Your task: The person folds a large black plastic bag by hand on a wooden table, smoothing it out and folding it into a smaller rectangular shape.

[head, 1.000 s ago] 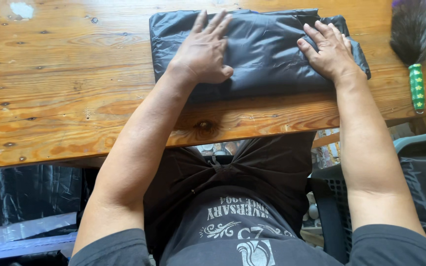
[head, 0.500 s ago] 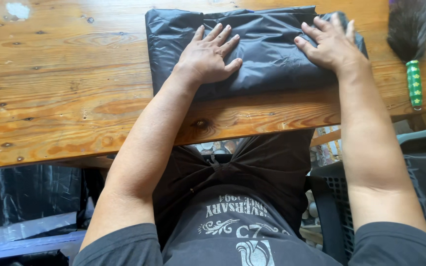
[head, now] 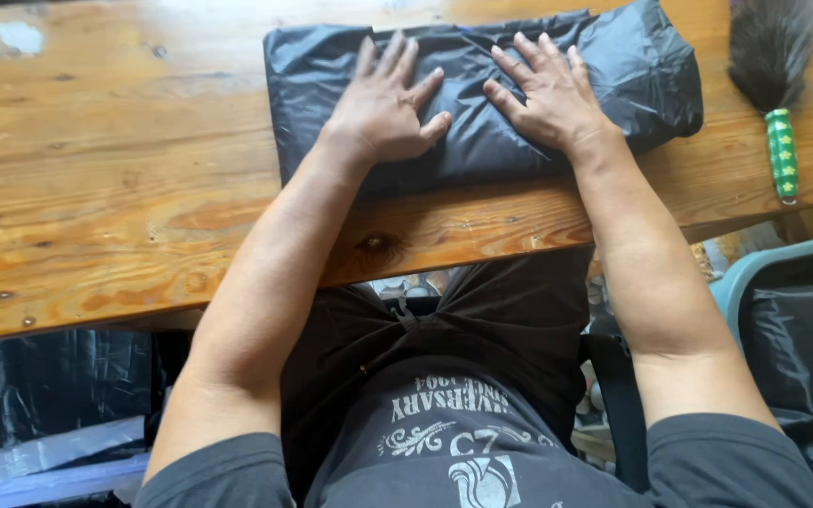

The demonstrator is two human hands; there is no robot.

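We press both palms flat on one folded black plastic bundle (head: 482,103) lying near the table's near edge: our left hand (head: 388,108) rests on its middle with fingers spread wide, and our right hand (head: 548,99) lies just beside it, fingers likewise fanned and gripping nothing. The bundle sits on a worn wooden table (head: 115,188), with one dark-bristled brush with a green handle (head: 773,85) well apart at the right. Below the edge we see what may be more black plastic (head: 49,395) and a grey-blue bin (head: 792,320).
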